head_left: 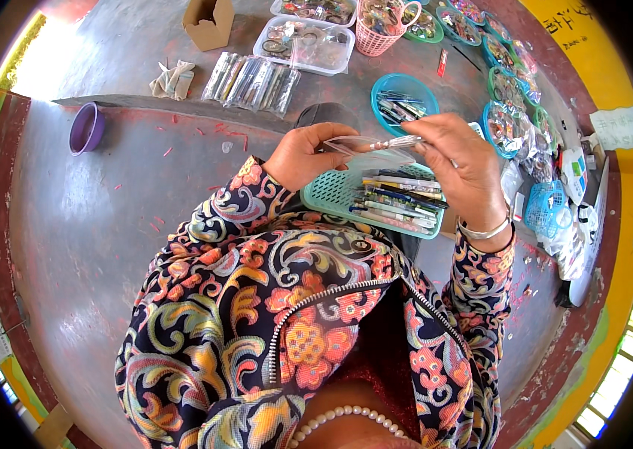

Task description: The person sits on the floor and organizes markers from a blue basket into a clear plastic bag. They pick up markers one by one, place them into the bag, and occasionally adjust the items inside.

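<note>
My left hand (307, 156) is closed on the edge of a clear plastic bag (365, 152), stretched between both hands. My right hand (467, 166) pinches a slim, whitish pen (397, 142) at the bag's right end; how far it lies inside the bag I cannot tell. Just below my hands, a light green plastic basket (325, 196) holds several pens (399, 198) lying side by side. Beyond them stands a round blue basket (430, 88) with more pens in it.
Clear-bagged bundles of pens (250, 82) lie at the ledge beside a crumpled cloth (172, 80). Behind are a clear tray (346, 56), a pink basket (376, 39) and a cardboard box (209, 26). Several filled baskets (497, 112) line the right; a purple basin (87, 129) stands left.
</note>
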Available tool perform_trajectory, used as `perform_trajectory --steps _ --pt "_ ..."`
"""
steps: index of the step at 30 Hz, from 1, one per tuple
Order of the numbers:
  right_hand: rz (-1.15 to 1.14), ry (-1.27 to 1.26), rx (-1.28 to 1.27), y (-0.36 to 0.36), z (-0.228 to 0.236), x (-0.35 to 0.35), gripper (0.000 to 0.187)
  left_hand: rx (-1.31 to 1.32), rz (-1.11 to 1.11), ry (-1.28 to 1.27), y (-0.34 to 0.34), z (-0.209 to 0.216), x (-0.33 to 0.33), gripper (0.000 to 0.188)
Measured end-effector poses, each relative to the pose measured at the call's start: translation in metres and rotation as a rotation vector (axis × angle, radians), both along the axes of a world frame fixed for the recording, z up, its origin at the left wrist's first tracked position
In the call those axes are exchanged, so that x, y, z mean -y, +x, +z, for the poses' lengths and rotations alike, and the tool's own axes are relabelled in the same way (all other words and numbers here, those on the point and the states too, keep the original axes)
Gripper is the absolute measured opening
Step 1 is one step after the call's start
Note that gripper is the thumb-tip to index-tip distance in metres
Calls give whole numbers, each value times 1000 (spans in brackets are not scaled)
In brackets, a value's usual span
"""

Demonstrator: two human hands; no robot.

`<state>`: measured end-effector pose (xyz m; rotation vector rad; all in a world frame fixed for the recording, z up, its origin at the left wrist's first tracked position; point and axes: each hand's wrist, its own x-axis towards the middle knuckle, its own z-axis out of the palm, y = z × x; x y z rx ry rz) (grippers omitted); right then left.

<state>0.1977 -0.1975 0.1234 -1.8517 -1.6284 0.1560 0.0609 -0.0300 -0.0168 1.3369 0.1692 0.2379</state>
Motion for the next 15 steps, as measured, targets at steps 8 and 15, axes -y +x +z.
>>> perform_trajectory --steps 8,15 --pt "-48 -137 -163 -14 -23 -28 13 -6 13 8 -1 2 1 35" --pt "-35 -21 2 -15 -51 -39 4 -5 39 1 0 -4 0 34"
